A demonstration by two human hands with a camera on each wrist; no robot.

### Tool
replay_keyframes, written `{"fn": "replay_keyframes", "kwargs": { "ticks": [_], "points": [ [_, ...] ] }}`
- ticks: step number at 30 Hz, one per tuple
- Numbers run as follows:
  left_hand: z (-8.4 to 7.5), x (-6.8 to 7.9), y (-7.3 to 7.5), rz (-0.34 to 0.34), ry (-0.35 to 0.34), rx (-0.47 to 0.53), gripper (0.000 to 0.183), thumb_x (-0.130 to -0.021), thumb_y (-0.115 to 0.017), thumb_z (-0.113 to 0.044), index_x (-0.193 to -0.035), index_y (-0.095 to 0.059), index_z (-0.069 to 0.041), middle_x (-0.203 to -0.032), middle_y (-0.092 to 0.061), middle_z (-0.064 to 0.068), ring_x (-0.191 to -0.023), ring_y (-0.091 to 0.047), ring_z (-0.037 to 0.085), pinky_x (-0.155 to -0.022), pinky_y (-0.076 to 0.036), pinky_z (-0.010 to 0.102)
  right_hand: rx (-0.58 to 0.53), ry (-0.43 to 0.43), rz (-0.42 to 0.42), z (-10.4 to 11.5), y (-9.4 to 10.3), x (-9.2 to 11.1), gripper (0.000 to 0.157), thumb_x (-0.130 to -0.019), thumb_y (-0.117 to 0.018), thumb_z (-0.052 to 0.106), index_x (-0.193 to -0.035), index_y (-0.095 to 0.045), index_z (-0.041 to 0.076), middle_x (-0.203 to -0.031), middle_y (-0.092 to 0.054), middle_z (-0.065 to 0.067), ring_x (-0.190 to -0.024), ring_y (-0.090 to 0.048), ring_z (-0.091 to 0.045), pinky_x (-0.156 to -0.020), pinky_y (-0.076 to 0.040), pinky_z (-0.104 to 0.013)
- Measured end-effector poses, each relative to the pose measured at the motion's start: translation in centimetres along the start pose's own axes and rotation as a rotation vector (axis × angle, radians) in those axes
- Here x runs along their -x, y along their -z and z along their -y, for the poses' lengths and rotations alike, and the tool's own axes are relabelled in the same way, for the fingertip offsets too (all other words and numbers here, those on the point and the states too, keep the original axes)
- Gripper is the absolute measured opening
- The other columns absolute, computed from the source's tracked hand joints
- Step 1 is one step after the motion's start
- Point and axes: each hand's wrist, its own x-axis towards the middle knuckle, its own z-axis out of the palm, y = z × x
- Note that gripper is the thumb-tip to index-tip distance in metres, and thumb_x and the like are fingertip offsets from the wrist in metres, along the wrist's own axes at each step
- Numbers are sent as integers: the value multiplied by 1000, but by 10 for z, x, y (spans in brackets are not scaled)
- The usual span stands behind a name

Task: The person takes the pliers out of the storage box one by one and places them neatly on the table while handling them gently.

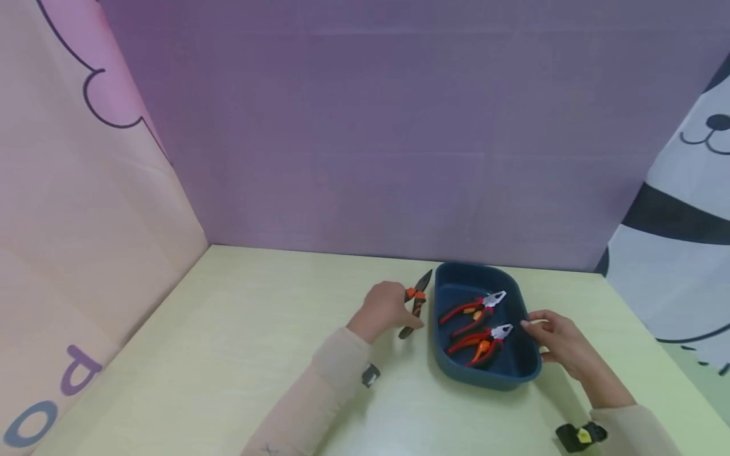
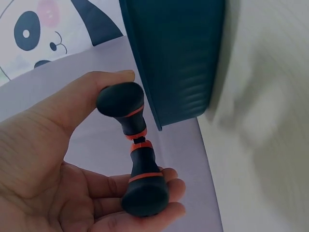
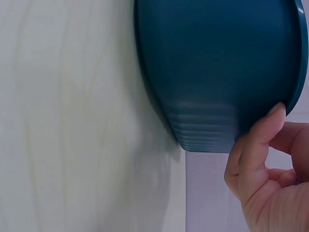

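My left hand (image 1: 388, 310) holds long-nose pliers (image 1: 419, 300) with black and orange handles, just left of a dark blue bin (image 1: 485, 382). Their dark tip points up and away. In the left wrist view, thumb and fingers sit around the two spread handles (image 2: 146, 195). Inside the bin lie two pairs of combination pliers with red and black handles, one farther back (image 1: 488, 302) and one nearer (image 1: 497, 335), their silver jaws toward the right. At the bin's right side, my right hand (image 1: 561, 342) grips the rim between thumb and fingers.
The bin rests on a pale yellow table (image 1: 239, 342), toward its back right. A purple backdrop (image 1: 365, 139) rises behind the table edge, with a printed panel (image 1: 57, 209) at the left and a panda print (image 1: 678, 266) at the right.
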Motion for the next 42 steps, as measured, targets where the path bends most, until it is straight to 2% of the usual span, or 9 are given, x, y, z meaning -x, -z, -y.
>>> {"fn": "replay_keyframes", "kwargs": {
  "ticks": [8, 16, 27, 42],
  "points": [
    [7, -3, -7, 12, 19, -10, 45, -67, -81, -47, -66, -52, -12, -61, -42, -3, -57, -38, 13, -51, -32, 25, 0, -3, 1, -1, 0, 0, 43, -98, -50, 22, -122, -36, -11, -81, -60, 3, -69, -58, -10, -58, -52, -34],
    [9, -2, -11, 31, 96, 17, 44, -67, -82, -46, -69, -54, -11, -63, -43, -2, -58, -38, 13, -50, -30, 26, -1, -1, 7, 0, 0, -1, 43, -98, -50, 21, -122, -36, -11, -82, -60, 2, -69, -58, -10, -58, -53, -34],
    [19, -3, -17, 28, 86, 40, 42, -67, -82, -41, -68, -53, -11, -63, -43, -2, -58, -40, 14, -51, -31, 25, 7, 4, 9, 1, 1, -2, 43, -98, -51, 22, -122, -36, -11, -81, -59, 3, -68, -57, -9, -55, -51, -33],
    [21, -2, -20, 54, 96, 13, 41, -70, -80, -39, -64, -50, -11, -60, -44, -2, -55, -40, 13, -49, -34, 25, -9, 4, 3, 0, 1, 0, 42, -98, -51, 22, -121, -36, -10, -79, -58, 6, -66, -56, -9, -54, -50, -32]
  ]
}}
